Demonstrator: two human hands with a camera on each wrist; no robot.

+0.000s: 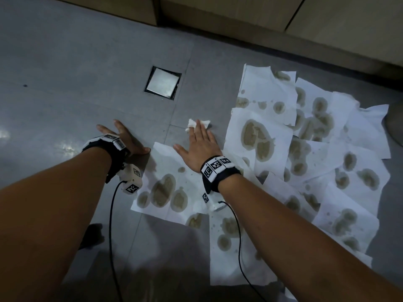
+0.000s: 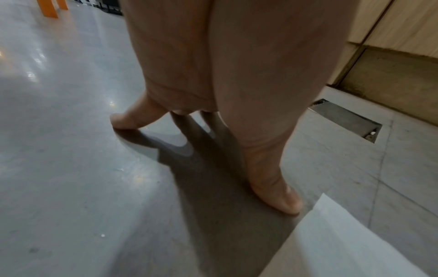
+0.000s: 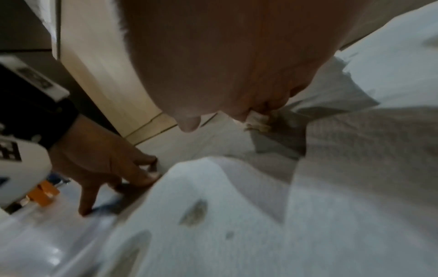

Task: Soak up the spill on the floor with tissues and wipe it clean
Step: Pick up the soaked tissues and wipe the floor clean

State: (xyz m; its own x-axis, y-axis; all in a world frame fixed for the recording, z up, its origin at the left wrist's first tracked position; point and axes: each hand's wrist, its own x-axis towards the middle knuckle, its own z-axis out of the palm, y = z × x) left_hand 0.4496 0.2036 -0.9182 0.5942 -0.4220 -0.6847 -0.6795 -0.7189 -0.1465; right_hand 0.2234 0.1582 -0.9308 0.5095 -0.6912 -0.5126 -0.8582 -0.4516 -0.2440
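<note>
White, crumpled tissue wad (image 1: 197, 124) is lying beneath the extended fingers of the right hand (image 1: 197, 147), which is pressing it flat against the grey tiled floor (image 1: 87, 68); the fingers are lying straight and together rather than curling round the wad, a posture that appears suited to pushing the paper across the tile as a wiper. In the right wrist view the same hand (image 3: 225, 65) is showing only a small, damp-looking fold of the wad (image 3: 257, 120) at its fingertips. The left hand (image 1: 124, 139) is holding nothing: its fingers are spreading apart and bearing on the bare floor, thumb just beside the edge of the nearest sheet, probably propping the person's weight while the other arm is reaching. The left wrist view is confirming the splayed fingers (image 2: 272, 168) standing on the tile. Outward from the hands, a field of flat white paper tissue sheets (image 1: 305, 149) is covering the floor to the right, overlapping one another and blotched with brownish soaked patches (image 1: 257, 138), which suggests they are lying there to draw up the spill; the liquid itself is therefore largely within these sheets. A square recessed metal floor plate (image 1: 162, 85) is sitting beyond the hands, and pale wooden cabinet fronts (image 1: 239, 9) are bordering the far edge.
</note>
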